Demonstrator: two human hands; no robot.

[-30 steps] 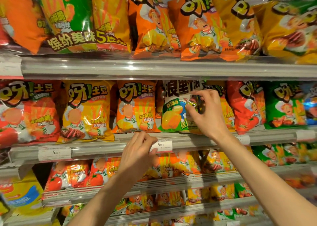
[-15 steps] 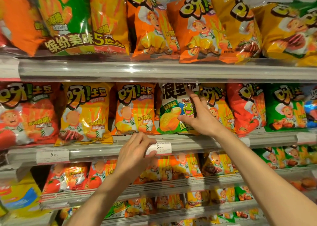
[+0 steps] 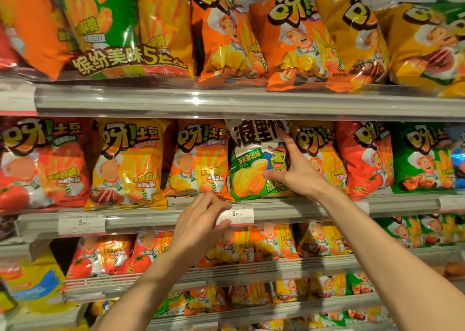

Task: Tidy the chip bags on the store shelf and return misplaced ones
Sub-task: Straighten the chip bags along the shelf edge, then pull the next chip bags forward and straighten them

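1. The left hand [image 3: 201, 222] sits low at the front rail of the middle shelf [image 3: 289, 208], fingers curled onto the price tag [image 3: 237, 215]; it holds no bag.
2. Up and to its right stands the green-and-white chip bag [image 3: 254, 164], the odd one in a row of orange and yellow bags (likely the misplaced one). Its long axis runs upright, bottom edge on the shelf.
3. The right hand [image 3: 297, 172] is spread flat on that bag's right side, index finger up along its edge, thumb across the lower front, not closed around it.
4. The right hand is nearer, already touching; pulling the bag out probably falls to it.
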